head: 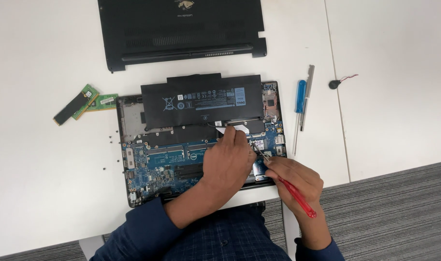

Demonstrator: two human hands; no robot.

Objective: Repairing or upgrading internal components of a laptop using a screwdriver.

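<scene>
Currently: flat black rectangular battery (201,101) with white-and-blue label strip across open laptop chassis (128,145) rear edge. Left hand (227,162) pinching white ribbon (224,129) beside it; right hand (295,181) closed around red-handled screwdriver (290,191), tip on blue board (152,164).

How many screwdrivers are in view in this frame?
2. A red-handled screwdriver is in the right hand, tip at the open laptop. A blue-handled screwdriver lies on the table, right of the laptop beside a metal tool.

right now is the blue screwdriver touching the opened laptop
Apart. The head view shows the blue screwdriver lying on the white table right of the opened laptop, with a strip of bare table between them.
</scene>
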